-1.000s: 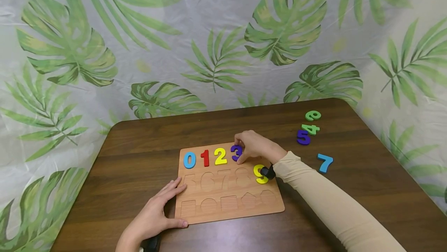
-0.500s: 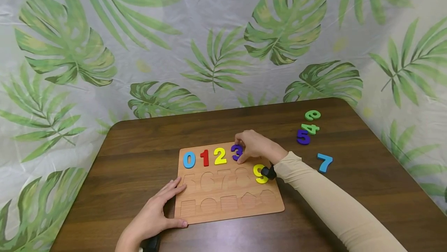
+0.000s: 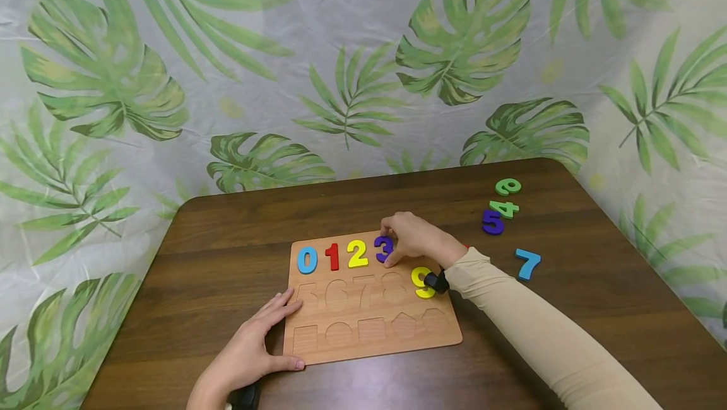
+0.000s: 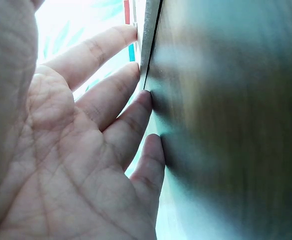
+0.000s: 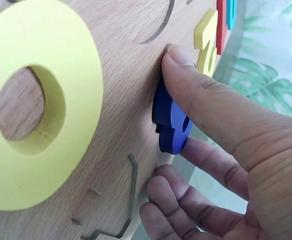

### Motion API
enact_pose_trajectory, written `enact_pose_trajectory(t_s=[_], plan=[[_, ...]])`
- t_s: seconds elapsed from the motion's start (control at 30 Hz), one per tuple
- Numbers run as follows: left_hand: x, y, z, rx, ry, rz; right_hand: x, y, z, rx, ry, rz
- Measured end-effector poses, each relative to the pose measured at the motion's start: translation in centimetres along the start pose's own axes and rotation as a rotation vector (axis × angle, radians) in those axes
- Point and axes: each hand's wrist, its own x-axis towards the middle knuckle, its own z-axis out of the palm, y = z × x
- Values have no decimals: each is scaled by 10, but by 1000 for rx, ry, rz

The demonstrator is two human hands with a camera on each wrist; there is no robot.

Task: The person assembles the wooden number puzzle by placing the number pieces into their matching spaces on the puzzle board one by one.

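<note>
Right hand [image 3: 413, 233], arm in beige sleeve [image 3: 522, 315]: extended from the lower right across the board's right side, palm down, wrist above the yellow 9 [image 3: 424, 294]; grasping the purple 3 [image 3: 385, 248] between thumb and index finger, thumb on the near edge, index on the far edge, remaining fingers loosely bent beside the neighbouring outline. Black wrist device [image 3: 436, 282]: worn on the underside of that wrist, covering part of the 9. Purple 3: top row of the wooden number board [image 3: 352, 314], fourth from left, following blue 0 [image 3: 301, 260], red 1 [image 3: 334, 257] and yellow 2 [image 3: 358, 255]; whether fully seated, cannot be told. Left hand [image 3: 248, 347]: grasping nothing, fingers extended and slightly spread, fingertips at the board's left edge, thumb stretched to its near left corner; in the left wrist view, little fingertip against the table [image 3: 244, 233]. Loose at right on the table: green 4 [image 3: 504, 209], purple 5 [image 3: 493, 222] just beside it, blue 7 [image 3: 529, 263] nearer the sleeve.
</note>
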Motion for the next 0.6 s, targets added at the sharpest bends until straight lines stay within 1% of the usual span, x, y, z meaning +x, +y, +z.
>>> enact_pose_trajectory(t_s=[0.3, 0.6], plan=[[0, 0, 0, -6, -4, -14, -2, 0, -1, 0, -9, 2], [-1, 1, 0, 1, 6, -1, -2, 5, -4, 53, -41, -13]])
